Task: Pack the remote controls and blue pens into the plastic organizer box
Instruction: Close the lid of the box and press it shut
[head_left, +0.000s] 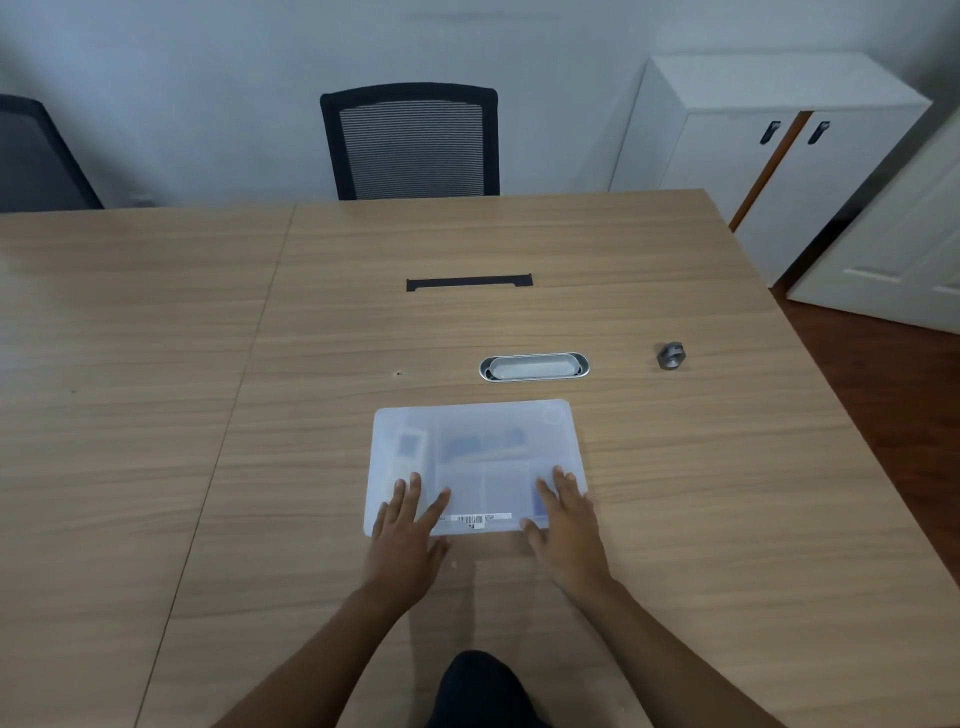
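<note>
Box: the plastic organizer box (475, 465) lies flat on the wooden table (332, 332), straight ahead at 12 o'clock from the person, with its cloudy lid closed on top.
Left hand: the left hand (408, 540) lies flat on the lid's near-left corner, fingers spread and extended, gripping nothing.
Right hand: the right hand (566, 530) lies flat on the lid's near-right corner, fingers likewise extended, thumb at the near edge, gripping nothing.
Remote control: a pale remote control (408, 452) shows dimly through the lid in the left compartment, at 9 o'clock within the box.
Pens: blue shapes (485, 447) show through the lid at 12 o'clock within the box; too blurred to count.
Label: a barcode sticker (475, 519) sits on the near edge between the hands.
Table fittings: an oval metal cable port (534, 367) lies just beyond the box; a small grey object (671, 356) sits at 2 o'clock.
Chair: a mesh chair (410, 143) stands across the table.
</note>
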